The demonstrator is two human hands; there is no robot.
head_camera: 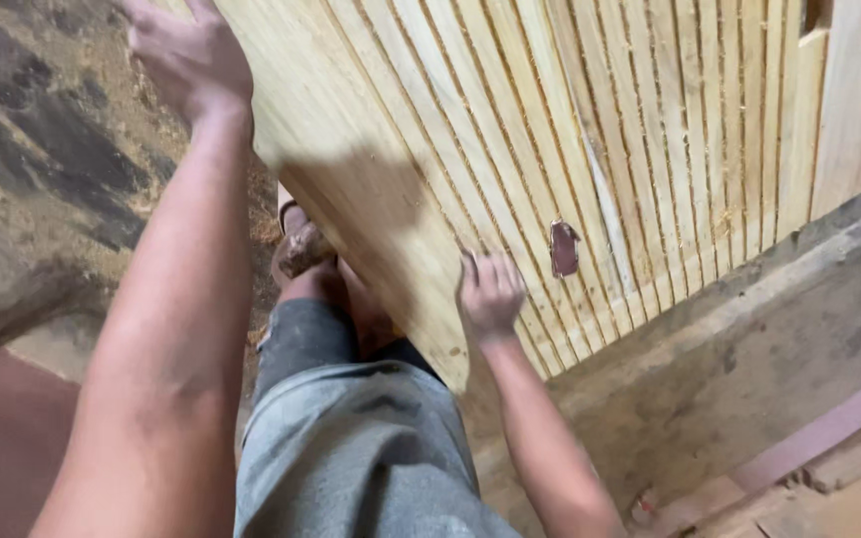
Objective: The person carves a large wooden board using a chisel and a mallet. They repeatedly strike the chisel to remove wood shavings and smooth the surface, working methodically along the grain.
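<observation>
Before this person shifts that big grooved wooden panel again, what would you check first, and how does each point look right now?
1. Left hand grips the upper edge of the wooden panel: ok.
2. Right hand lies flat on the panel's grooved face near its lower edge: ok.
3. Foot sits close under the panel's lower edge: not ok.
4. Small brown scrap lies loose on the grooves, might slide off: not ok.
5. Where the panel's bottom edge rests: cannot tell.
6. Floor dusty with sawdust, footing uncertain: cannot tell.

Pale, grooved, matt wooden panel (550, 130)
</observation>
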